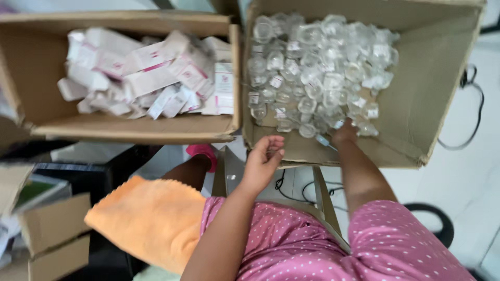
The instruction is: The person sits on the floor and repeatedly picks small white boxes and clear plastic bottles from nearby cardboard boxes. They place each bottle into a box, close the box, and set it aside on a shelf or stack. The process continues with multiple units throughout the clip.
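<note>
The right hand [345, 132] reaches into the right-hand cardboard box [432, 99], at about 5 o'clock of the heap of small clear jars [317, 67] that fills the box's far left part. The jars are tiny, round and see-through, glassy or plastic, many with a small white label on them; they lie jumbled in all directions, some on their sides, touching one another. The right hand's fingers are buried at the near edge of the heap, and a small clear piece with a bluish tip [324, 140] shows just beside the wrist at its 9 o'clock; whether the grip is closed on anything cannot be told, since the fingers are hidden.

The left hand [263, 158] hovers at the near rim of the same box, at about 7 o'clock of the heap, palm turned inward, fingers loosely curled and the grip open, holding nothing that can be seen.

At 9 o'clock of the jar box stands a second cardboard box [31, 67], holding a loose pile of small white cartons with pink print [151, 73]. An orange cloth [151, 218] lies over the person's left knee, and the lap is covered by pink fabric with white dots [396, 239].
</note>
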